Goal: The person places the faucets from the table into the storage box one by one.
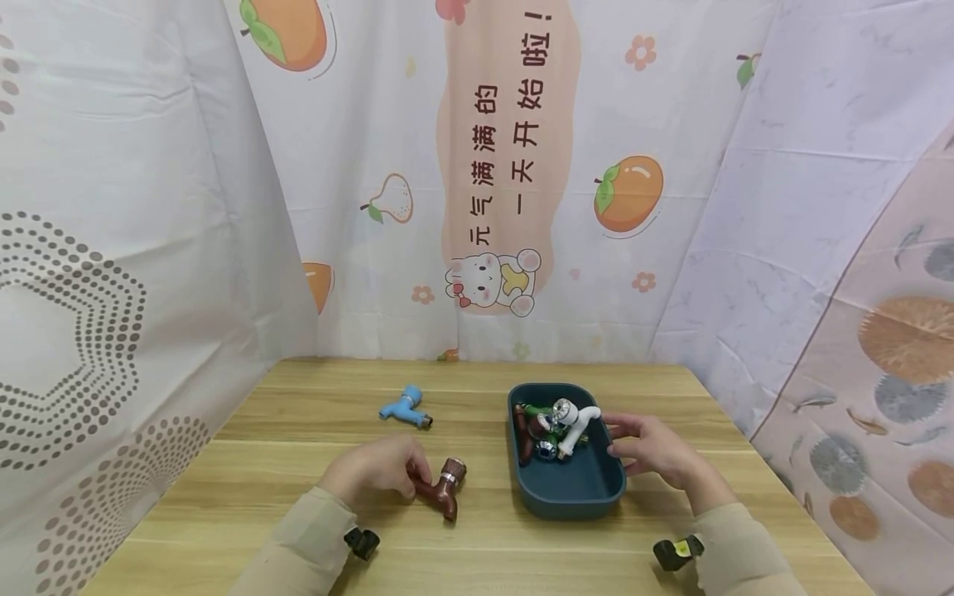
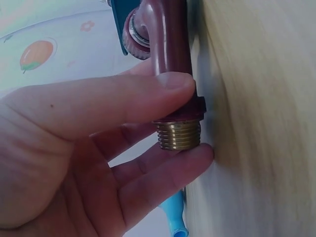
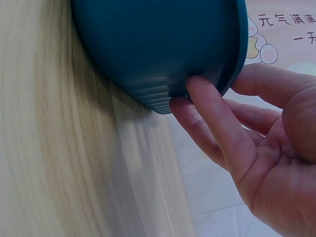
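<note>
My left hand [image 1: 383,470] pinches a dark red-brown faucet [image 1: 441,490] near its threaded end, thumb on one side and fingers on the other. The brass thread shows below the thumb in the left wrist view, and the faucet lies at the tabletop. My right hand [image 1: 656,451] rests its fairly straight fingers against the outer right side of a dark teal bin [image 1: 572,507]. Inside the bin lie a white faucet [image 1: 577,430], a brown faucet [image 1: 525,439] and green parts [image 1: 535,410], partly covering one another. A blue faucet [image 1: 406,408] lies beyond my left hand.
All of this stands on a wood-grain table [image 1: 447,555]. Printed curtains [image 1: 373,273] hang behind the table and along both sides. Small black devices sit at both wrists, one near the left sleeve [image 1: 301,538].
</note>
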A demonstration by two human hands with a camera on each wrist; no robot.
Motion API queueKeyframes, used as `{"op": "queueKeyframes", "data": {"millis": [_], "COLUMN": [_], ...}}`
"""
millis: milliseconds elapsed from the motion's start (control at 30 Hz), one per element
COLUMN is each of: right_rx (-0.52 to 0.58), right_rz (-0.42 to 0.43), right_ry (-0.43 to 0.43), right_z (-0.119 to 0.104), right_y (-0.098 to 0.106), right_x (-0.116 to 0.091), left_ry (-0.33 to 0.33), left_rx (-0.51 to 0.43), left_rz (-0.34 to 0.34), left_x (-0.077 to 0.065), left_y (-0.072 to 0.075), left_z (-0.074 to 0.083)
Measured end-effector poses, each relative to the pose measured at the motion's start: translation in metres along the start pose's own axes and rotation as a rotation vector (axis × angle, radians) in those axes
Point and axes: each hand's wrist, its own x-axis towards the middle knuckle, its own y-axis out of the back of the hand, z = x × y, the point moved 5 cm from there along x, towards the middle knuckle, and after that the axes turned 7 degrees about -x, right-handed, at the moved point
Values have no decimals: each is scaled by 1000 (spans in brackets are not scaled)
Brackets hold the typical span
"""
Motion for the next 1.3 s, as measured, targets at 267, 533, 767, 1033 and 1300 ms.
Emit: {"op": "queueKeyframes", "data": {"millis": [267, 533, 767, 1033, 1300], "right_rx": [-3, -5, -7, -17, -13], "right_rz": [3, 3, 3, 11, 9], "right_ry": [0, -1, 2, -5, -6], "right_z": [0, 1, -1, -3, -1], "right_y": [0, 0, 0, 0, 0], "right_x": [0, 0, 0, 0, 0], "left_ry": [-36, -74, -178, -211, -201], "left_rx": [-16, 14, 58, 70, 72], "left_rz": [29, 102, 172, 231, 295], "left_x": [1, 2, 5, 4, -3], "left_y": [3, 8, 17, 29, 39], "left_z": [1, 0, 3, 7, 12]}}
